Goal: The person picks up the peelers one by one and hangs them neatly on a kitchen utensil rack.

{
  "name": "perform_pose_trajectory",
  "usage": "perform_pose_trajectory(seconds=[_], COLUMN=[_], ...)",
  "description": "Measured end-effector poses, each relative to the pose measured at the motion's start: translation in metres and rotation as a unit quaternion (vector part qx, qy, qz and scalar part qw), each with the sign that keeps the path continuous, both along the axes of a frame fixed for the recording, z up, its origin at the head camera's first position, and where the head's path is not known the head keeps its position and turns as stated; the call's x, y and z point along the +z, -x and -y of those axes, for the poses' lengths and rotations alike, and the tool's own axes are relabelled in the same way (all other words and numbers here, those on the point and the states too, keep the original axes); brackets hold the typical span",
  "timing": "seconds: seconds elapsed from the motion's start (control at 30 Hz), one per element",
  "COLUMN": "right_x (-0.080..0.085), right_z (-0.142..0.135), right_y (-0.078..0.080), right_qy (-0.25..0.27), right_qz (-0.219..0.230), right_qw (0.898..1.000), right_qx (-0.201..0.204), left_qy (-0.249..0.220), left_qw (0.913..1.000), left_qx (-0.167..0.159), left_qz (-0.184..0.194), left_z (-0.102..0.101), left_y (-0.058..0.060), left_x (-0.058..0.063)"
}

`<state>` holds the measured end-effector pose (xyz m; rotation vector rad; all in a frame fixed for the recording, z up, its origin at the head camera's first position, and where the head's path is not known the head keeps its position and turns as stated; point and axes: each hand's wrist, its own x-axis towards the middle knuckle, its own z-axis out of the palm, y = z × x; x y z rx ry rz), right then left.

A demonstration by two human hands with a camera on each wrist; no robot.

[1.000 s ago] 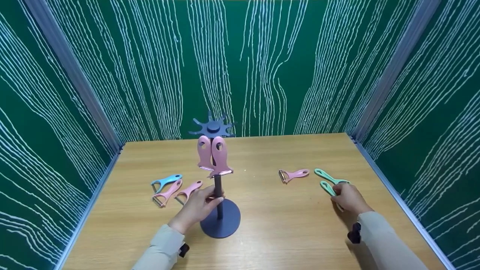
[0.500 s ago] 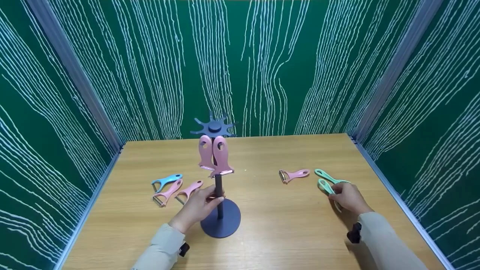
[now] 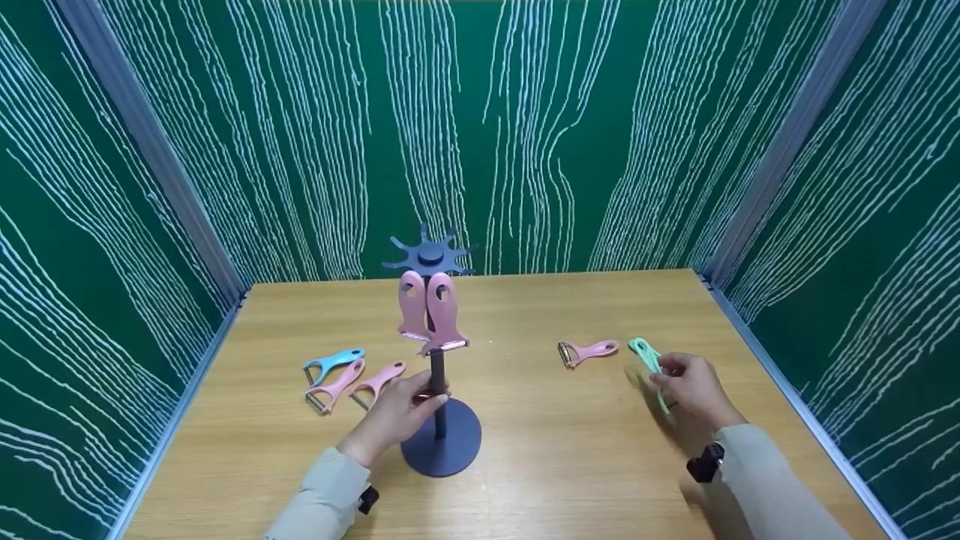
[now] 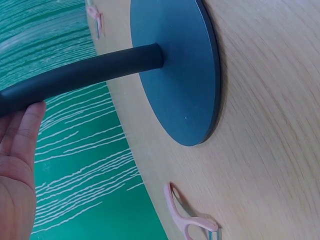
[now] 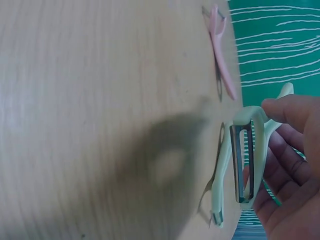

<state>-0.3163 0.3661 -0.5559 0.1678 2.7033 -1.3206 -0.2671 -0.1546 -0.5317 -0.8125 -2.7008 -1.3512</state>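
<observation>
My left hand (image 3: 391, 416) grips the dark pole (image 4: 95, 70) of a stand whose round base (image 3: 457, 448) rests on the table. Two pink peelers, a left one (image 3: 412, 304) and a right one (image 3: 443, 311), hang from its star-shaped hook top (image 3: 430, 256). On the right, my right hand (image 3: 696, 390) pinches a green peeler (image 5: 260, 135) near its head, thumb on one side. Its blade faces the right wrist camera, and it is raised above its shadow. Another green peeler (image 5: 220, 185) lies just behind it, mostly covered in the head view.
A pink peeler (image 3: 596, 349) lies left of the green ones. Left of the stand lie a blue peeler (image 3: 330, 364) and two pink ones, one beside the blue (image 3: 341, 382) and one by my left hand (image 3: 386, 375). Green walls with white lines enclose the wooden table (image 3: 555, 465).
My right hand has lifted the green peeler off the table and turned it, so it now overlaps the other green one in the head view. My left hand stays on the pole.
</observation>
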Motion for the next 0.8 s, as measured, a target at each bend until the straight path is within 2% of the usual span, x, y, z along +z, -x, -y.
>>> perform_pose_trajectory(seconds=[0.1, 0.33, 0.6, 0.8], right_x=[0.004, 0.008, 0.013, 0.02], right_z=[0.005, 0.017, 0.03, 0.037], right_y=[-0.001, 0.0, 0.0, -0.002], right_qy=[0.01, 0.009, 0.035, 0.045], right_qz=[-0.011, -0.074, -0.078, -0.105], right_qw=[1.0, 0.997, 0.996, 0.993], right_qx=[-0.007, 0.002, 0.003, 0.011], left_qy=[-0.002, -0.012, -0.001, -0.001], left_qw=[1.0, 0.9997, 1.0, 1.0], left_qx=[-0.001, -0.004, -0.001, 0.002], left_qz=[-0.002, -0.019, -0.008, 0.003], left_z=[0.0, -0.001, 0.0, 0.0], left_y=[0.0, 0.001, 0.001, 0.0], left_x=[-0.001, -0.002, -0.002, -0.001])
